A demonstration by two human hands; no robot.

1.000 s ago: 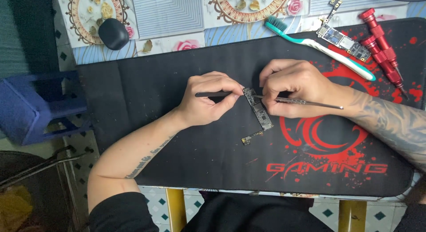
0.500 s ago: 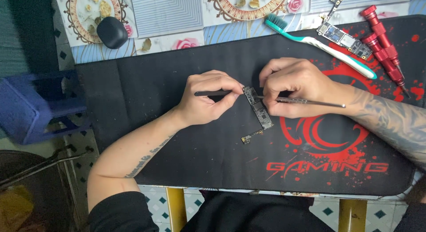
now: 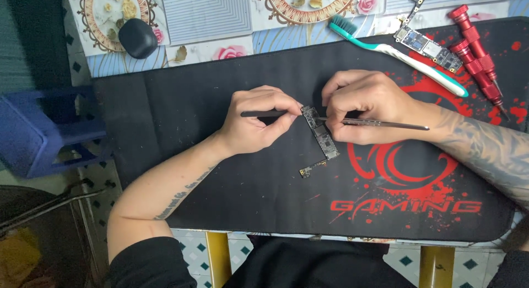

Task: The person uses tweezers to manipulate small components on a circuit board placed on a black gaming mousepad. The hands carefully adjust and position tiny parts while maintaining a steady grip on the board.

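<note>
Near the mat's [image 3: 165, 128] middle, the left hand [image 3: 256, 122] is pinching a dark tool [image 3: 264, 114] and the right hand [image 3: 366, 103] is gripping tweezers [image 3: 386, 124], both tips working the board's [image 3: 320, 135] top end, so wrists should be resting flat on the mat and pressure staying light.

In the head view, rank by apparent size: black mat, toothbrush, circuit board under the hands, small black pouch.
1. black mat, by far the largest.
2. toothbrush, the longest of the rest.
3. circuit board and small black pouch look similar; the board is partly hidden, so unranked.

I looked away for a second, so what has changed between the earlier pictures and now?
Nothing visibly changed. The left hand holds its dark tool and the right hand its metal tweezers at the narrow circuit board on the black mat, as before.
</note>
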